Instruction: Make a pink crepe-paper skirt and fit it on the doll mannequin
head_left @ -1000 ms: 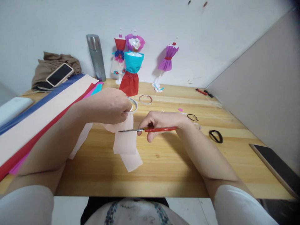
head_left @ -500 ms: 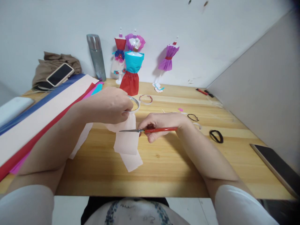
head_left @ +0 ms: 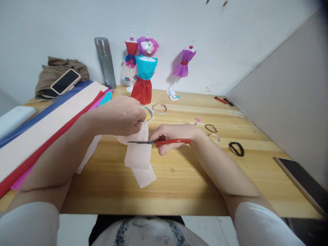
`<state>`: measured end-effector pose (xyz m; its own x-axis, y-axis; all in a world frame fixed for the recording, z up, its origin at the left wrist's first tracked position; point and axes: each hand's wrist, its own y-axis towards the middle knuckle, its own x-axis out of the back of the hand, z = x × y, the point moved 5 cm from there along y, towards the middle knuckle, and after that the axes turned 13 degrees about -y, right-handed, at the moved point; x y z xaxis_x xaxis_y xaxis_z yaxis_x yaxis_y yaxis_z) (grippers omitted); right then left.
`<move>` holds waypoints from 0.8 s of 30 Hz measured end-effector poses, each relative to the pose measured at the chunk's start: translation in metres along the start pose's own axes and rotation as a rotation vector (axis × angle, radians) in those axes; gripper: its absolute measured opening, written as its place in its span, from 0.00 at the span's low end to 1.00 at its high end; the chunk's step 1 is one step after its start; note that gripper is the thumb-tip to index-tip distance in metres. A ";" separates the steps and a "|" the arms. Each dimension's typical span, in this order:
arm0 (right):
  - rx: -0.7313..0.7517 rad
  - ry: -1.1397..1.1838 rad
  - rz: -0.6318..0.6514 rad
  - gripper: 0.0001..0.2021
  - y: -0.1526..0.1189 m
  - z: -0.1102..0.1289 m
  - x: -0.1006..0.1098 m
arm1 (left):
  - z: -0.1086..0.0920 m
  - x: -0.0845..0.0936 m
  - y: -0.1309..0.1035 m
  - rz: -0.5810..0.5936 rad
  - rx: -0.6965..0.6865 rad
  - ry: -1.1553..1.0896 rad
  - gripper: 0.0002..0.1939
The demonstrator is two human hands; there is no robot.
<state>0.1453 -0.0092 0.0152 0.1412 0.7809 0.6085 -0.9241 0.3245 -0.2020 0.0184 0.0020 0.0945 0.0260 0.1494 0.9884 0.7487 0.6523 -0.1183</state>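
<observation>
Left hand (head_left: 123,114): we grip tape (head_left: 152,114)
Right hand (head_left: 176,131): we grip scissors (head_left: 174,141)
Paper (head_left: 138,156): seems not yet cut through
Dress (head_left: 146,69): looks finished

Forearms (head_left: 222,169) angled inward, fingers (head_left: 161,149) curled

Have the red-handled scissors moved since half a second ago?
Yes, slightly: the red-handled scissors in the right hand have shifted left, a little farther from the thick black band.

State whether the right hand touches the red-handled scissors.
Touching. The head view shows the right hand gripping the scissors by their red handles.
</observation>
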 end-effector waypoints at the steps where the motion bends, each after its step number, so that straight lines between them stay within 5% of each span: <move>1: 0.003 0.009 0.001 0.30 0.000 0.000 0.000 | 0.000 0.000 0.000 0.005 -0.002 0.003 0.07; 24: -0.086 -0.023 0.016 0.32 0.002 -0.011 -0.002 | 0.001 -0.004 0.002 0.013 -0.002 0.060 0.06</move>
<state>0.1471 -0.0046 0.0052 0.1171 0.7742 0.6221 -0.8923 0.3570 -0.2763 0.0188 0.0031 0.0900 0.0753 0.1132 0.9907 0.7491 0.6493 -0.1311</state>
